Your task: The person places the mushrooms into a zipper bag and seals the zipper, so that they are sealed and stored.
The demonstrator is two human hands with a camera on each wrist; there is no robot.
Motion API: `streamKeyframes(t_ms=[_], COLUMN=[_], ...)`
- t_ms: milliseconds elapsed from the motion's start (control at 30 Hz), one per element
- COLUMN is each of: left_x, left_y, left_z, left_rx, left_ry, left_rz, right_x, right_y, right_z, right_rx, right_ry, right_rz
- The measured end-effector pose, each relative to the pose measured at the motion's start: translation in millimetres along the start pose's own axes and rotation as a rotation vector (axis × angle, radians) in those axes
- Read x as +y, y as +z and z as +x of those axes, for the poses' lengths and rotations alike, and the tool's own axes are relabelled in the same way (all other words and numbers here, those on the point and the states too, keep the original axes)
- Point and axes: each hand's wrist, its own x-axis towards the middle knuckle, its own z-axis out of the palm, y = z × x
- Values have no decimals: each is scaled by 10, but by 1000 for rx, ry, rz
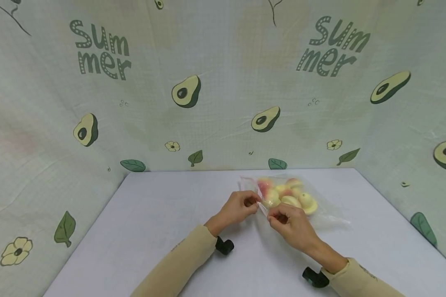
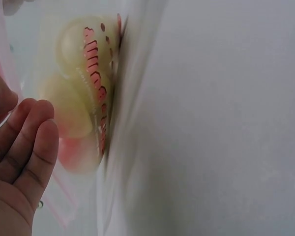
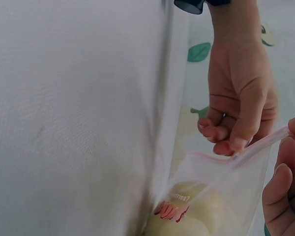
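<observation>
A clear zip bag (image 1: 328,216) with a pink-edged opening lies on its side, several yellow and pink fruits that look like peaches (image 1: 290,201) inside it. My left hand (image 1: 241,207) pinches the pink edge between thumb and fingertips, as the right wrist view also shows. A little nearer and further right, my right hand (image 1: 292,227) pinches the same edge. Between the two hands a strip of the zip (image 3: 258,145) is stretched. Red printing (image 2: 92,64) marks the bag's side in the left wrist view. Some fruits are partly hidden by others.
The bag lies on a white table (image 1: 171,202) towards its back right. Behind and beside the table hangs a pale cloth (image 1: 223,62) printed with avocados, leaves and lettering. A black wrist camera (image 1: 224,246) is on the left forearm, another black camera (image 1: 315,277) on the right.
</observation>
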Motion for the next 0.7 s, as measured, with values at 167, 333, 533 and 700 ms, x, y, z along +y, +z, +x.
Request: streamKeyframes(t_ms=[167, 333, 533, 700], left_x=[-46, -81, -128, -152], left_y=[-35, -59, -63, -74], left_z=[55, 87, 121, 152], left_rx=[-9, -25, -26, -26], left_ry=[-5, -16, -16, -22], left_rz=[-18, -34, -29, -30], right_x=[-14, -26, -29, -48], right_y=[-10, -20, -17, -18], right_z=[11, 12, 8, 6], right_rx=[0, 6, 9, 16], right_ry=[1, 0, 1, -13], right_rz=[0, 4, 14, 23])
